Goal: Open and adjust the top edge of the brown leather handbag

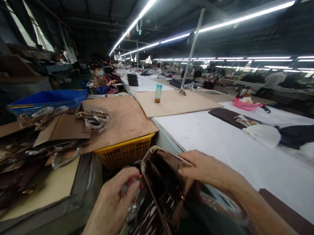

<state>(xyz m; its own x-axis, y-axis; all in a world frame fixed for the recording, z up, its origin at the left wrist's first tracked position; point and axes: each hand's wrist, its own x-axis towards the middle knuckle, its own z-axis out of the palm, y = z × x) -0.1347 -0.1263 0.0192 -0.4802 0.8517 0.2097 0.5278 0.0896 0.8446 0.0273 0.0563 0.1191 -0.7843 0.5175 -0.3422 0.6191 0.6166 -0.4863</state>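
Nearest us, our right hand (203, 169) pinches the rim of an open brown leather purse (165, 186), fingers closed on its right edge, holding it up at the near centre. Our left hand (112, 202) curls beside its left edge, fingertips bent onto something shiny we cannot make out. Just beyond sits a yellow plastic mesh basket (124, 151) under a brown board (120, 120). Farther off, a small teal-capped bottle (158, 93) stands upright on a pale cardboard sheet (179, 102), and far left a blue plastic bin (49, 99)
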